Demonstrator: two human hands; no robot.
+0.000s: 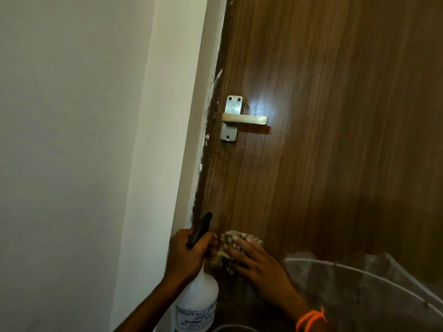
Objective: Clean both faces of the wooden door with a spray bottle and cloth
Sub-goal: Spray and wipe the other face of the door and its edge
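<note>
Wiping low on the wooden door now, and I've got both hands busy down near its latch edge. My right hand lies flat with fingers spread, pressing the speckled cloth against the door face, well below the lever handle. My left hand is curled round the neck of the spray bottle, just beside the cloth, almost touching it.

Handling, as I judge it: the cloth is soft and limp, bunches easily, so a flat palm on top is the right hold. The bottle looks like light translucent plastic, stiff enough to squeeze at the neck, likely slick if wet; the neck under the black trigger head is where I'd keep it.

Bottle's long axis runs roughly upright, base down toward me, tilted a touch; the black nozzle points up and right toward the door edge where white paint smears meet the cream wall. The door's long axis is vertical, grain running the same way, handle lever pointing right.

An orange thread band sits on my right wrist, and some pale translucent sheeting hangs at lower right.
</note>
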